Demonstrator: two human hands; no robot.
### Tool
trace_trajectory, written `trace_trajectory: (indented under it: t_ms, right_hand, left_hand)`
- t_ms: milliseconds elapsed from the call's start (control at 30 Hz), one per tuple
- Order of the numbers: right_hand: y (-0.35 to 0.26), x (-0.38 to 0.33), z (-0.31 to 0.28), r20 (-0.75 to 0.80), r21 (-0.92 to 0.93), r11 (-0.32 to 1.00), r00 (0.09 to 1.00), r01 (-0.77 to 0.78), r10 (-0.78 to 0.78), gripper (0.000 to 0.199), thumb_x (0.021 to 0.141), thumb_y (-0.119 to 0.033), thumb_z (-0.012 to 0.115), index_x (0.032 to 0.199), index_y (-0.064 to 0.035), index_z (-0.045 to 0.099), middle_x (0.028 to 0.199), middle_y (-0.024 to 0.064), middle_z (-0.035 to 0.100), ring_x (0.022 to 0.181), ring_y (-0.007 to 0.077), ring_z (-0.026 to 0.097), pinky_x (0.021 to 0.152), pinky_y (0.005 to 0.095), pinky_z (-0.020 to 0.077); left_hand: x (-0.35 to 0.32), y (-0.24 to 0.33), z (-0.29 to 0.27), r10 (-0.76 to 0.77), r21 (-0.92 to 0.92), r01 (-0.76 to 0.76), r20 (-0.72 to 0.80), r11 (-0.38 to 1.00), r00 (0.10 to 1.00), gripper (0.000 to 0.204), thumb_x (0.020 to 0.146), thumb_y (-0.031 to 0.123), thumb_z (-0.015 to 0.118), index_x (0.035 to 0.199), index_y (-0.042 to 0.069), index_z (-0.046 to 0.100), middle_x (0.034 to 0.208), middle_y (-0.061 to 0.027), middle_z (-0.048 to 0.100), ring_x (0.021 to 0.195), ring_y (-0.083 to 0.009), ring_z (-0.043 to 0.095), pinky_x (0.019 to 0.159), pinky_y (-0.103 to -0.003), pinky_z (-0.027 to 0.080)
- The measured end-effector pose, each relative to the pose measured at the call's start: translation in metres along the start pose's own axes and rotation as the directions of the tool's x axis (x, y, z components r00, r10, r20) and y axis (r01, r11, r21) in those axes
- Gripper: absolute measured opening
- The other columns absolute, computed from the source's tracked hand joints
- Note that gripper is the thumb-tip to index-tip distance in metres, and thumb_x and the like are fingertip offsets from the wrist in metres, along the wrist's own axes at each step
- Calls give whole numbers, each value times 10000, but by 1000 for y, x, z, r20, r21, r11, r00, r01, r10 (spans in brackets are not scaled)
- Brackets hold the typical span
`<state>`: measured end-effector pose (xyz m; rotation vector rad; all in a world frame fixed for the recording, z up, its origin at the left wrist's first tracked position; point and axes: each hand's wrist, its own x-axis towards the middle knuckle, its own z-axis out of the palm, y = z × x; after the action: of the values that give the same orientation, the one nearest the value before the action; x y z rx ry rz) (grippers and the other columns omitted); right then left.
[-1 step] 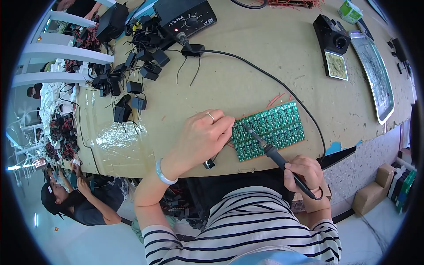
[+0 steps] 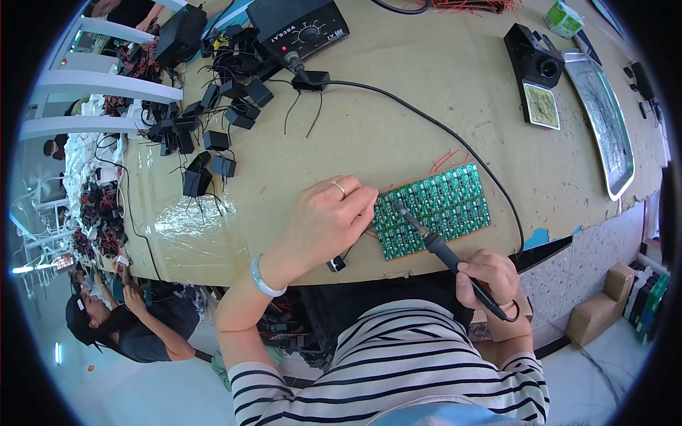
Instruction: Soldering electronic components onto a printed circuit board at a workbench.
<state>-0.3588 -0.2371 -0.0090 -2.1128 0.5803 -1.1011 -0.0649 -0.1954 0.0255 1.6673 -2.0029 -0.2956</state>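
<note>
A green circuit board panel (image 2: 433,209), made of many small repeated boards, lies near the table's front edge. My right hand (image 2: 491,277) is closed round the dark handle of a soldering iron (image 2: 444,250). The iron's tip reaches the panel's upper left part. At the panel's left edge, my left hand (image 2: 330,216) is closed in a pinch, its fingertips close to the iron's tip. What those fingers hold is hidden. Just below that hand sits a small black box (image 2: 336,264) with a dark wire. Thin red wires (image 2: 444,160) stick out behind the panel.
A black soldering station (image 2: 302,28) stands at the back, its cable (image 2: 426,122) curving round the panel's right side. Black boxes with wires (image 2: 217,140) crowd the left. An iron stand (image 2: 533,60) and a metal tray (image 2: 604,121) are at right. A co-worker (image 2: 135,319) sits at left.
</note>
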Motion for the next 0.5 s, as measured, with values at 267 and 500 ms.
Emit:
trace_trajectory:
  t_ms: [267, 500]
  right_hand:
    - [-4, 4, -1, 45, -45, 998, 999, 34, -32, 278, 684, 11, 782, 940, -48, 690, 759, 53, 660, 576, 209, 624, 546, 300, 514]
    - [-3, 0, 0, 39, -31, 999, 999, 8, -7, 294, 681, 12, 780, 953, -55, 690, 767, 49, 659, 591, 211, 629, 562, 306, 521]
  left_hand:
    - [0, 1, 1, 40, 45, -40, 1, 998, 999, 165, 778, 9, 745, 935, 51, 715, 775, -51, 616, 694, -235, 649, 613, -347, 537]
    - [-2, 0, 2, 28, 24, -27, -10, 999, 1000, 161, 772, 11, 752, 925, 49, 719, 775, -50, 612, 692, -230, 651, 608, -344, 535]
